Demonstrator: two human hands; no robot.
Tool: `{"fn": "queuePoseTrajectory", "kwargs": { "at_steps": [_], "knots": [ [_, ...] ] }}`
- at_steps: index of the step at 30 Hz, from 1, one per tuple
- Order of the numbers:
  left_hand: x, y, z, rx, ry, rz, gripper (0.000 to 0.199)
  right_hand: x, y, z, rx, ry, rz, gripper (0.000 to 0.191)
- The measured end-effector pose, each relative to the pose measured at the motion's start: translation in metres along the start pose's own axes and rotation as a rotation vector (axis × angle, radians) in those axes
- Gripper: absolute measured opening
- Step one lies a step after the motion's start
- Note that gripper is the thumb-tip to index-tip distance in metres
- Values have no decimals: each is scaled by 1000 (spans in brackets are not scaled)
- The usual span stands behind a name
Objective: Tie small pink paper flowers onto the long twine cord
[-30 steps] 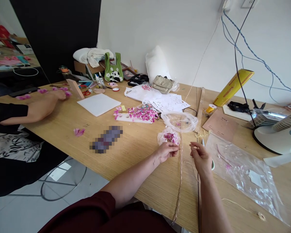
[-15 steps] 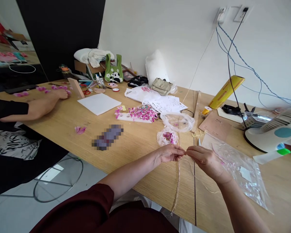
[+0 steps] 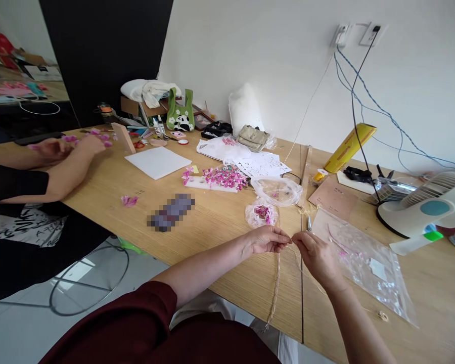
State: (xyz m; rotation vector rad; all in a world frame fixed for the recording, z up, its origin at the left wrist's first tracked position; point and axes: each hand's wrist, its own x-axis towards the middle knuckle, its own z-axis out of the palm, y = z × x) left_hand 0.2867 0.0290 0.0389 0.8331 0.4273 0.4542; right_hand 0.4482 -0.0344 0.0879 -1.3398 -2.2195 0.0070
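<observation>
My left hand (image 3: 266, 239) is closed in a pinch over the table. From it a pale braided cord (image 3: 276, 290) hangs down past the table's front edge. Fingertip to fingertip with it, my right hand (image 3: 317, 257) also pinches, seemingly on a thin pale thread (image 3: 300, 264) that trails below toward the right. What lies exactly between the fingertips is too small to make out. Just behind my left hand sits a white mesh bundle (image 3: 252, 216) with pink petals inside. A pointed metal tool (image 3: 309, 223) lies behind my right hand.
A clear plastic bag (image 3: 392, 288), a small pale coil (image 3: 382, 316) and a white fan (image 3: 413, 205) are at right. Pink flowers (image 3: 227, 177) rest on white foam. A blurred-out object (image 3: 170, 212) lies left of centre. Another person's arms (image 3: 70, 169) reach over pink petals.
My right hand has turned and its fingers have drawn into a tighter pinch. The small coil now shows at right. The other person's second hand has come into view.
</observation>
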Motion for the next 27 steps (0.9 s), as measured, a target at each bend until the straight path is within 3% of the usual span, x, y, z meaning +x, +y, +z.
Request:
{"fn": "queuePoseTrajectory", "kwargs": {
  "at_steps": [5, 8, 12, 14, 16, 18, 20, 22, 24, 27],
  "knots": [
    [1, -4, 1, 107, 99, 112, 35, -5, 0, 20, 45, 75, 209, 18],
    [1, -3, 5, 349, 200, 230, 30, -4, 1, 25, 120, 82, 344, 15],
    [-2, -1, 9, 830, 307, 538, 13, -2, 5, 32, 360, 62, 583, 13],
    [-3, -2, 10, 945, 305, 666, 11, -1, 7, 35, 566, 38, 664, 15],
    [-4, -2, 10, 927, 302, 666, 11, 0, 9, 34, 738, 17, 705, 17],
    [-3, -1, 10, 763, 306, 527, 11, 0, 9, 29, 792, 31, 713, 19],
    [-3, 2, 8, 483, 271, 326, 15, -3, 8, 17, 692, 102, 671, 19],
    [-5, 7, 7, 219, 186, 156, 22, -5, 4, 2, 457, 186, 533, 18],
    [-7, 12, 5, 64, 113, 62, 26, -7, -1, -14, 240, 208, 319, 18],
    [-9, 16, 5, 27, 51, 29, 25, -5, -13, -34, 62, 107, -46, 23]
  ]
}}
